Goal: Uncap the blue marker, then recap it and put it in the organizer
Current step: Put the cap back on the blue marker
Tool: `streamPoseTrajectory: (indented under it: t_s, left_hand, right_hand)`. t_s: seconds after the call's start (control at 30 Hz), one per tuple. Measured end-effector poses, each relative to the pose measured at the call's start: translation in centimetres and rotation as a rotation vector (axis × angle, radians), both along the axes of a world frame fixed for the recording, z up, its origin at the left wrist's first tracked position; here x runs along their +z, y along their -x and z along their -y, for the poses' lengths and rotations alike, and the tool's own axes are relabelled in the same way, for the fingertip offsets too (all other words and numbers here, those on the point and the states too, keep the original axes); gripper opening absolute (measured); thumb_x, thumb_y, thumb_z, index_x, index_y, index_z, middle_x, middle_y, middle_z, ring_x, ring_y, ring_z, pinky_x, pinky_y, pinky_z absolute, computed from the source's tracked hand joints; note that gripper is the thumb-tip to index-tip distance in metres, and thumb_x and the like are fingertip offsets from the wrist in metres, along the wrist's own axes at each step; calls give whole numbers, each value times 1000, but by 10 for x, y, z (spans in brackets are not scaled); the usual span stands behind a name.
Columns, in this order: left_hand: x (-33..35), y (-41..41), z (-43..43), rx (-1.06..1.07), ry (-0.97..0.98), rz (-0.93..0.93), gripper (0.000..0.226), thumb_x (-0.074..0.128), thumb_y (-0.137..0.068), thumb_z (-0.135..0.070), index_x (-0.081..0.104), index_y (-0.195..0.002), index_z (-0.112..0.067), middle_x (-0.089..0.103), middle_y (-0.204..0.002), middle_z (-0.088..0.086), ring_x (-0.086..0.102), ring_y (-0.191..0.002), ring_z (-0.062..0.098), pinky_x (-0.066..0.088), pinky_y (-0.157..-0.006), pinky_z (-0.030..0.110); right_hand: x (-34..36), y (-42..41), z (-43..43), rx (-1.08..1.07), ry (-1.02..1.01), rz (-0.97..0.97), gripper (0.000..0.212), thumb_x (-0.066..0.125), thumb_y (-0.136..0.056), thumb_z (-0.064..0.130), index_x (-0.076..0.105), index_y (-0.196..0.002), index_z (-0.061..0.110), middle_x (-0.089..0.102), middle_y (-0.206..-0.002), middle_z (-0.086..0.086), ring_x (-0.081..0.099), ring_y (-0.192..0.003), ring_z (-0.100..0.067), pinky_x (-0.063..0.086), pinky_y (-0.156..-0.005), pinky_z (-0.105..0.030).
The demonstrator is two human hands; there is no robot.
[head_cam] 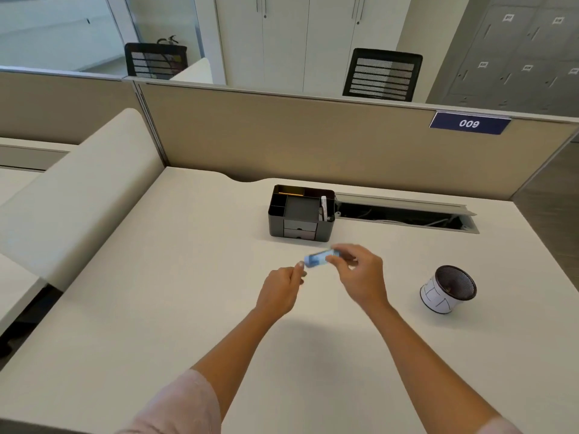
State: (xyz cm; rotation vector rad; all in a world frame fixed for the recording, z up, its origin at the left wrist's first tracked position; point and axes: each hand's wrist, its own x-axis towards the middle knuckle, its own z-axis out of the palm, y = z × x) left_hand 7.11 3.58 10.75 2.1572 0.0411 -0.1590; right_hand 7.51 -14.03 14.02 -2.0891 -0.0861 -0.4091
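While both of my arms reach out over the cream desk [188, 308], I hold the blue marker [319, 257] in the air between my hands, just in front of the black desk organizer [300, 214]. Fingers of my right hand [360, 277] are pinched closed around the marker's right end, and my left hand [282, 289] pinches at its left end. Motion blur smears the marker, so I cannot tell whether its cap is on or partly pulled off. To my right, well apart from the marker, a mesh pen cup [448, 289] lies tipped on its side
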Motion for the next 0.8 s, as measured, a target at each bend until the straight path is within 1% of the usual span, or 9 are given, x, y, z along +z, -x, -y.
streamPoseTrajectory:
  t_s: [0.07, 0.1, 0.2, 0.33, 0.47, 0.53, 0.63, 0.7, 0.8]
  left_hand:
    - [-17, -14, -11, -120, -184, -10, 46, 34, -101, -48, 64, -119, -18, 67, -122, 6, 60, -117, 25, 46, -101, 40]
    - [-27, -19, -17, -187, -262, -48, 49, 35, -101, -47, 54, -134, -17, 57, -139, 6, 49, -131, 24, 38, -111, 40]
    - [-60, -30, -40, -375, -511, -148, 62, 35, -101, -47, 21, -153, -17, 20, -163, 3, 13, -151, 23, 9, -123, 43]
    - [-91, -38, -66, -477, -743, -173, 73, 34, -99, -52, 3, -155, -18, -1, -166, 0, -3, -152, 22, 0, -123, 44]
    - [-105, -39, -70, -489, -763, -189, 79, 34, -97, -57, -6, -155, -21, -9, -165, -3, -7, -152, 20, -2, -123, 45]
    - [-110, -38, -68, -486, -798, -187, 79, 33, -97, -56, -10, -154, -21, -13, -164, -3, -8, -152, 20, -2, -123, 45]
    - [-112, -38, -65, -489, -873, -187, 79, 30, -98, -56, -13, -153, -20, -15, -164, -2, -8, -152, 22, -2, -123, 46]
    - [-112, -38, -63, -492, -899, -193, 78, 30, -99, -55, -15, -153, -20, -15, -164, -2, -8, -152, 22, -2, -123, 46]
    - [-113, -39, -61, -490, -917, -197, 78, 29, -99, -54, -16, -153, -19, -16, -164, -1, -8, -152, 23, -3, -123, 46]
  right_hand:
    - [6, -31, -3, -28, -9, -15, 23, 74, -84, 14, 72, -107, 12, 68, -93, 3, 64, -78, -3, 51, -66, -6]
    - [7, -47, -4, -36, -5, -29, 23, 74, -84, 14, 72, -107, 12, 70, -95, 1, 64, -79, -7, 51, -65, -8]
    - [5, -92, -4, -54, 9, -126, 24, 72, -84, 14, 72, -108, 11, 72, -100, -7, 64, -83, -11, 55, -70, -19]
    - [-7, -136, -6, -134, 25, -237, 25, 72, -84, 11, 71, -109, 8, 72, -106, -12, 64, -90, -16, 46, -63, -10]
    - [-16, -164, -14, -220, -5, -288, 26, 71, -85, 9, 71, -111, 6, 71, -108, -14, 64, -87, -19, 52, -70, -22]
    - [-19, -176, -20, -248, -24, -309, 27, 70, -86, 6, 69, -113, 5, 69, -113, -15, 66, -94, -23, 55, -78, -27]
    - [-26, -190, -28, -223, -15, -350, 27, 67, -88, 4, 67, -114, 7, 64, -121, -16, 64, -105, -27, 52, -82, -25]
    - [-32, -194, -30, -190, 62, -375, 27, 67, -89, 7, 67, -116, 12, 64, -121, -13, 62, -105, -27, 48, -82, -26]
    - [-43, -199, -33, -172, 308, -387, 26, 62, -93, 12, 67, -116, 24, 67, -112, -8, 55, -106, -28, 32, -82, -31]
